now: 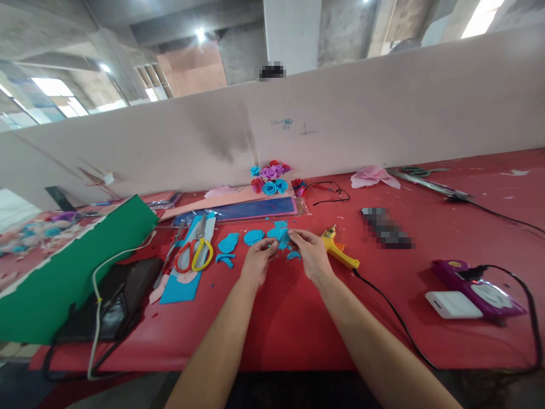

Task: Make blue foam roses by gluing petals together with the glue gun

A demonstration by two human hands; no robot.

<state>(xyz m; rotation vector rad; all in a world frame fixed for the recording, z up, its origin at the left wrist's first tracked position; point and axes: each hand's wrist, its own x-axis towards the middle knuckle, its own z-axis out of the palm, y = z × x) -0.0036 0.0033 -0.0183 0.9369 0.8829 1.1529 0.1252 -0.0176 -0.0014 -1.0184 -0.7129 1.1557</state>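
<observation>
Between my two hands, over the middle of the red table [293,335], is a small blue petal-like piece [283,238]. My left hand [260,258] pinches at its left side with thumb and forefinger, and my right hand [310,250] grips its right edge. More cut blue pieces [229,243] lie in small piles to the left and just behind my hands. Right of my right hand rests a yellow glue gun [340,250] with a black cord. Scissors [193,253] with one red and one yellow handle lie on blue sheets [183,288] at the left.
Toward the back stands a bunch of blue, purple and red flowers [270,179]. Glasses [327,193] lie beside it. A purple power strip [481,289] with a white charger [453,305] sits at right. A green board [76,267] and a dark bag [114,301] occupy the left.
</observation>
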